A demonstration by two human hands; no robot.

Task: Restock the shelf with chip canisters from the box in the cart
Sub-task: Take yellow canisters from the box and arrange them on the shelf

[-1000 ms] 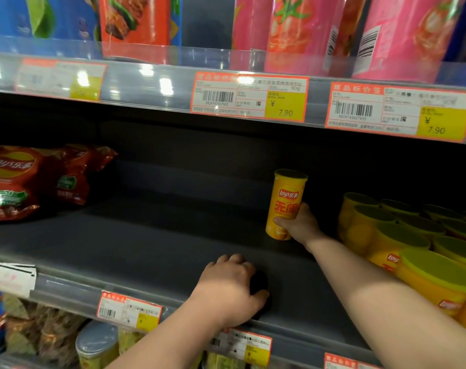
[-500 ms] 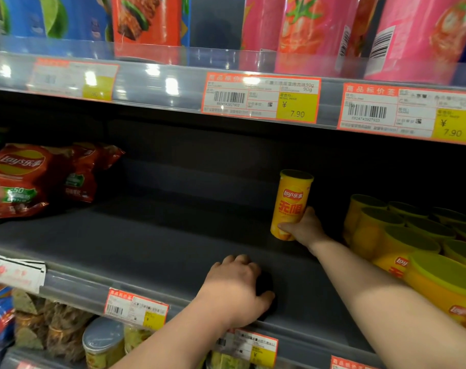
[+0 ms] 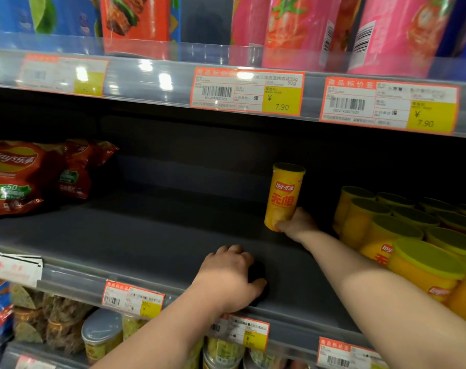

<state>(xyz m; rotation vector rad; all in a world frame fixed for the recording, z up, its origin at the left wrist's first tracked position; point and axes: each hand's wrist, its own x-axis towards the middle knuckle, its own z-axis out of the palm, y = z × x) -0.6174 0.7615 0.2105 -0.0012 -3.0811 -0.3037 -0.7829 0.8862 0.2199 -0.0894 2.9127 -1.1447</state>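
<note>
A yellow Lay's chip canister point(image 3: 283, 195) stands upright, slightly tilted, deep on the dark middle shelf point(image 3: 146, 235). My right hand point(image 3: 297, 222) grips it near its base. To its right stand several matching yellow canisters point(image 3: 402, 243) with green lids. My left hand point(image 3: 226, 278) rests on the shelf's front part with its fingers curled. A dark patch lies by its fingertips, and no object shows in the hand. The box and the cart are out of view.
Red Lay's chip bags point(image 3: 27, 174) lie at the shelf's left end. The shelf above carries pink, red and blue tall packs point(image 3: 287, 27) behind price tags point(image 3: 248, 90). Below, lidded tubs point(image 3: 101, 334) and snack bags fill the lower shelf.
The view has drifted a little to the left. My right hand still holds the canister at the same spot deep on the shelf, and my left hand has not moved.
</note>
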